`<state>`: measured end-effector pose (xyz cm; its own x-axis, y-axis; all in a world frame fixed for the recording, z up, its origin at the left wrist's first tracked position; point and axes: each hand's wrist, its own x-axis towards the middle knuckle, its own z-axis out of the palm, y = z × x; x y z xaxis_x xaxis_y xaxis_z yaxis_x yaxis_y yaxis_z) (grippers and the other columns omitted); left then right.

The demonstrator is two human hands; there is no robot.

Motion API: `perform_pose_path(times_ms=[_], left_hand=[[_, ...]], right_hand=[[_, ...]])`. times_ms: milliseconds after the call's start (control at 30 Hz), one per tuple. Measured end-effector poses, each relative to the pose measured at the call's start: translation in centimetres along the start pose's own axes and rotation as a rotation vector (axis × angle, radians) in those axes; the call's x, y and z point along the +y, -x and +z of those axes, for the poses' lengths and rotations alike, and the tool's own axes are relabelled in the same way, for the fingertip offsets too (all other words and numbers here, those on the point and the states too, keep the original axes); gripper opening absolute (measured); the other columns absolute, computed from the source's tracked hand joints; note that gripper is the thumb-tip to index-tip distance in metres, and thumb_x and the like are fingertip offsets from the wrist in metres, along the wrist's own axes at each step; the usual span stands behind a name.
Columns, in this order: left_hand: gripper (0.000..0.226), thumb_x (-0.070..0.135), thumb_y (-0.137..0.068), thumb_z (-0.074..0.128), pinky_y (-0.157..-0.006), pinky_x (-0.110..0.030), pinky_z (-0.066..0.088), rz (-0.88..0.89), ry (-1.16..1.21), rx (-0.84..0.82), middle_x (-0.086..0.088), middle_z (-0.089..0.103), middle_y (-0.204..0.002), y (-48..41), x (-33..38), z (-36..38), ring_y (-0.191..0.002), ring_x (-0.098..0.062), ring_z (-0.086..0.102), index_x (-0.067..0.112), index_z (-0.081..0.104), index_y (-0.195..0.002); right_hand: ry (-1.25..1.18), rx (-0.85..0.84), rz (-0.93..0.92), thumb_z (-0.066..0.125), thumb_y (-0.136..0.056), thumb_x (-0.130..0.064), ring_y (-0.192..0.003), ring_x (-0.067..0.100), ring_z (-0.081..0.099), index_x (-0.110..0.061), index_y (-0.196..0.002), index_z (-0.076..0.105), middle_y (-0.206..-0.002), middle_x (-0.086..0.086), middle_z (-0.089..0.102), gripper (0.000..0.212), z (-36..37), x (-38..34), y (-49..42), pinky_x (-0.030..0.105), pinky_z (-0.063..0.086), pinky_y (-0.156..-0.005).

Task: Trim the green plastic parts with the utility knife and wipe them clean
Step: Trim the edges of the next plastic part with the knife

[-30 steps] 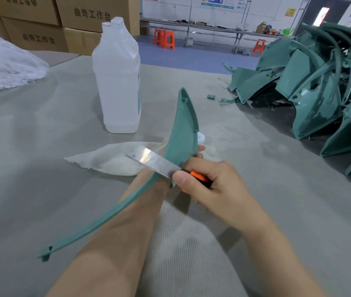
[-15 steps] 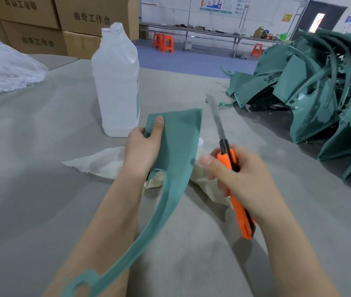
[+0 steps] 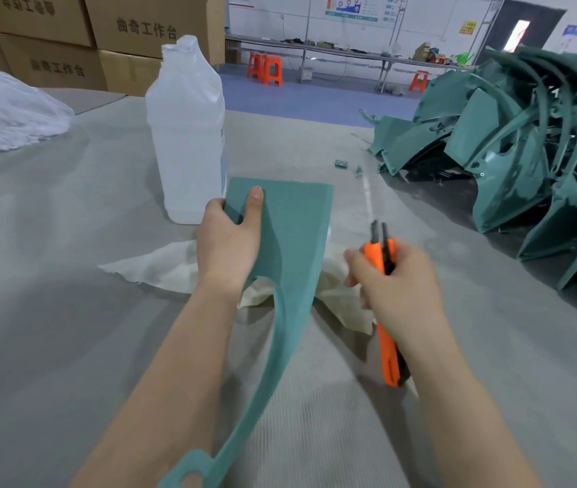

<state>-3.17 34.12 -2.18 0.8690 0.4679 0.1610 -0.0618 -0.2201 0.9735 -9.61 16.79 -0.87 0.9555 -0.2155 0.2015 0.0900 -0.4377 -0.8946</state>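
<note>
The left hand (image 3: 227, 248) holds a green part (image 3: 290, 241) by its wide end, thumb on top. The part's thin tail curves down toward the person. The right hand (image 3: 396, 290) grips an orange knife (image 3: 387, 357) just beside the part; the blade is blurry. A white cloth (image 3: 160, 265) lies under them on the table (image 3: 51, 311). A bottle (image 3: 185, 135) stands behind the left hand. More green parts sit in a pile (image 3: 526, 153) on the right.

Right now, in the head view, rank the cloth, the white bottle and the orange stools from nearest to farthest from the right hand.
1. cloth, on the table just left of the right hand.
2. white bottle, upright, farther left and back.
3. orange stools, far back on the floor.
</note>
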Motion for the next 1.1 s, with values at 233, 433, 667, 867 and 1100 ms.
perform_pose_path(times_ms=[233, 433, 667, 867, 1100], left_hand=[[0.047, 0.058, -0.085, 0.054, -0.07, -0.03, 0.05, -0.077, 0.062, -0.041, 0.005, 0.066, -0.093, -0.2, -0.3, 0.0, -0.085, -0.014, 0.063, 0.014, 0.059, -0.103], [0.047, 0.057, -0.088, 0.052, -0.065, -0.032, 0.043, -0.133, 0.118, -0.142, -0.004, 0.054, -0.074, -0.1, -0.1, 0.4, -0.07, -0.022, 0.054, 0.012, 0.051, -0.075], [0.046, 0.056, -0.09, 0.049, -0.057, -0.025, 0.045, -0.235, 0.174, -0.231, 0.0, 0.06, -0.073, 0.8, 0.9, 0.6, -0.064, -0.015, 0.057, 0.014, 0.059, -0.075], [0.057, 0.063, -0.087, 0.048, -0.06, -0.029, 0.045, -0.293, 0.161, -0.283, 0.0, 0.06, -0.075, 0.9, 1.1, 0.8, -0.069, -0.02, 0.058, 0.01, 0.066, -0.095], [0.051, 0.063, -0.086, 0.051, -0.056, -0.026, 0.042, -0.389, 0.213, -0.324, 0.001, 0.056, -0.055, 1.0, 1.0, 0.8, -0.049, -0.017, 0.053, 0.014, 0.062, -0.075]], right_hand=[[-0.148, -0.153, 0.001, 0.065, -0.086, -0.021, -0.043, 0.01, 0.046, -0.01, -0.083, 0.063, -0.07, 0.011, 0.067, 0.011, -1.1, 0.3, -0.4, 0.019, 0.04, -0.043], [0.08, -0.115, -0.18, 0.034, -0.077, -0.077, -0.057, 0.034, 0.045, -0.001, -0.076, 0.051, -0.063, 0.019, 0.046, 0.078, 0.0, 0.3, 0.2, 0.045, 0.045, -0.056], [0.147, -0.046, -0.257, 0.036, -0.078, -0.074, -0.054, 0.033, 0.047, -0.004, -0.067, 0.052, -0.059, 0.018, 0.05, 0.073, -0.4, 0.5, -0.1, 0.04, 0.042, -0.05], [0.114, -0.081, -0.274, 0.038, -0.08, -0.072, -0.05, 0.032, 0.044, -0.005, -0.064, 0.05, -0.056, 0.018, 0.045, 0.07, -0.2, 0.4, 0.2, 0.04, 0.041, -0.048], [0.071, -0.138, -0.321, 0.041, -0.082, -0.071, -0.043, 0.021, 0.039, -0.005, -0.062, 0.049, -0.053, 0.016, 0.045, 0.069, 0.0, 0.4, 0.4, 0.039, 0.035, -0.046]])
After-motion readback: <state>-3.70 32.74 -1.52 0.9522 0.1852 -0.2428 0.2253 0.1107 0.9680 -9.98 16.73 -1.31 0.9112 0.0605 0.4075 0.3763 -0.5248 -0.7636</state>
